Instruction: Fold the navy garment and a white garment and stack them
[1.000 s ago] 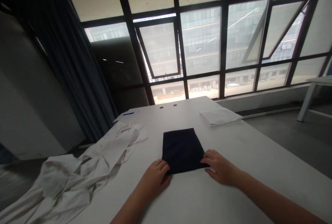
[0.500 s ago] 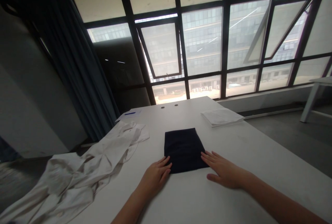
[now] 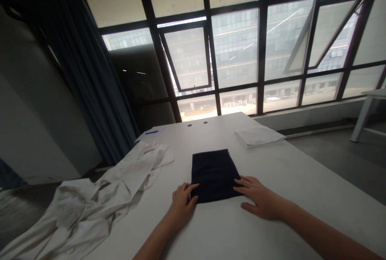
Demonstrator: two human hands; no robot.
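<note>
A dark navy folded cloth [image 3: 214, 173] lies flat on the white table [image 3: 217, 232] in front of me. At its near left corner rests my left hand [image 3: 182, 201], thumb and forefinger touching the edge, the other fingers bent beside it. My right hand [image 3: 259, 197] is on the right side, fingers spread, with the fingertips on the cloth near its right edge. Neither hand grips the fabric; the cloth stays down on the tabletop.
A crumpled off-white garment [image 3: 90, 207] spreads along the table's left side and hangs over the edge. Farther back are a sheet of paper with a blue pen [image 3: 151, 132] and, at right, a folded white cloth [image 3: 259, 136]. Windows stand beyond the table.
The fingers of my left hand have bent, and the hand has shifted slightly along the cloth's left edge. My right fingertips have spread a little on the cloth, which stays in place.
</note>
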